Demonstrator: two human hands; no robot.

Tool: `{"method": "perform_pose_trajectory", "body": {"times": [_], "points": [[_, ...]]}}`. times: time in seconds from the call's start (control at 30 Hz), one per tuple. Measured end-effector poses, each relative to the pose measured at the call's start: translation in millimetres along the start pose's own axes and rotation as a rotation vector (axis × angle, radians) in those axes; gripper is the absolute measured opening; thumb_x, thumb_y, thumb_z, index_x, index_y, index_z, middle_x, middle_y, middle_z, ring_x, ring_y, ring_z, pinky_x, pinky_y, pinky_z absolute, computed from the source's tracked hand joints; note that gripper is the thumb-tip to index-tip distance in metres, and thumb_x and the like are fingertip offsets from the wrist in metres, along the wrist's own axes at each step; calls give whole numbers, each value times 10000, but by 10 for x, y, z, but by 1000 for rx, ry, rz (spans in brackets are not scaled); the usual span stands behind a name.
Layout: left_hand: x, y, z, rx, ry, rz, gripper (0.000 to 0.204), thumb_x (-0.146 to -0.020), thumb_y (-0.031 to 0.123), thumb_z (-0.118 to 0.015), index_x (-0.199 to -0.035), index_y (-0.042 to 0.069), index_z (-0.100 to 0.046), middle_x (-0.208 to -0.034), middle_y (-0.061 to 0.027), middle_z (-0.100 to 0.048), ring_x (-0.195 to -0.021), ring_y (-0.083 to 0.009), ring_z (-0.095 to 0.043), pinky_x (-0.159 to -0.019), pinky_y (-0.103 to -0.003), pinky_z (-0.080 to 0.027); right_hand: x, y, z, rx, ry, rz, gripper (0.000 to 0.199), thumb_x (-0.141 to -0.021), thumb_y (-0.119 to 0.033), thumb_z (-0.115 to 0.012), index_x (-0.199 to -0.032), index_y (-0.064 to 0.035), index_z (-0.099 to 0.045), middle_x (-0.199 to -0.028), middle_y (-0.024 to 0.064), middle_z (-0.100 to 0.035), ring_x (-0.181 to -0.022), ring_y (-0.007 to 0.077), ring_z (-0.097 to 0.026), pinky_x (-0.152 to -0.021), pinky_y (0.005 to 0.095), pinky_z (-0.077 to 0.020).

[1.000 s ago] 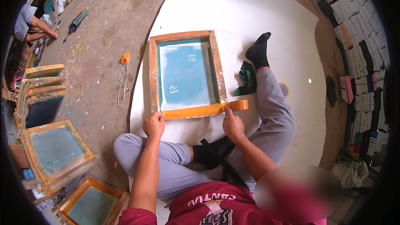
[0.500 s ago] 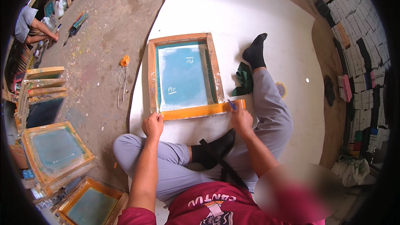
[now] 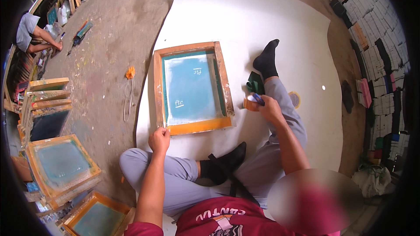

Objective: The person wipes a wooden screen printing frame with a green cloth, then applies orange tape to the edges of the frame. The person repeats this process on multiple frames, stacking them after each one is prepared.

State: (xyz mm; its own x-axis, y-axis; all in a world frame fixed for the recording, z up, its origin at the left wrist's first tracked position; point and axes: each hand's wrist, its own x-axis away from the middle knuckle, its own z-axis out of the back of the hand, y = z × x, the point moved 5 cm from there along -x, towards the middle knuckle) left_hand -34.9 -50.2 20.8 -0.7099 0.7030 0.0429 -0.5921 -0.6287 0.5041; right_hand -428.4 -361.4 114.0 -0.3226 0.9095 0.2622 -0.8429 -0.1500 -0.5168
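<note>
A wood-framed printing screen (image 3: 221, 78) with teal mesh lies before me on the white sheet. Along its near side runs an orange-brown strip of packing tape (image 3: 201, 125), its right end free of the roll. My left hand (image 3: 159, 140) is closed, thumb and finger pinching the strip's left end at the near left corner. Right of the frame, my right hand (image 3: 272, 108) grips a roll of packing tape (image 3: 250, 104) together with a slim blue tool (image 3: 257, 98), perhaps a cutter; its tip is hard to make out. Dark green cloth (image 3: 254, 83) lies just beyond the roll.
Another tape roll (image 3: 294, 100) rests beside my outstretched right leg. More screens (image 3: 65, 161) are stacked at the left, near an orange scrap with string (image 3: 130, 73). Another person's legs (image 3: 43, 35) show far left. Piles of white bundles (image 3: 378, 61) line the right side.
My right hand has moved right and away from the frame with the tape roll. The strip, joined to the roll before, now ends at the frame's right corner. My left hand keeps its place.
</note>
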Motion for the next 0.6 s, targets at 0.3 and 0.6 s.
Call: {"method": "perform_pose_trajectory", "body": {"times": [0.3,0.6], "points": [[5,-33,39,235,24,52,215,-851,251,-858,-849,54,-771,-730,-98,-751,-647,-259,-724,-633,-390,-549,-1323,4,-416,-56,299,68,321,-1000,-300,-688,-1248,-101,-645,-1068,279,-724,-1058,500,-675,-873,560,-525],[12,-56,69,530,5,43,192,-900,130,-843,-847,-16,-730,-683,-46,-702,-617,-82,-608,-588,-284,-492,-950,13,-768,351,512,273,579,-964,-429,-705,-1437,-127,-561,-1254,136,-667,-1163,361,-618,-954,497,-506]]}}
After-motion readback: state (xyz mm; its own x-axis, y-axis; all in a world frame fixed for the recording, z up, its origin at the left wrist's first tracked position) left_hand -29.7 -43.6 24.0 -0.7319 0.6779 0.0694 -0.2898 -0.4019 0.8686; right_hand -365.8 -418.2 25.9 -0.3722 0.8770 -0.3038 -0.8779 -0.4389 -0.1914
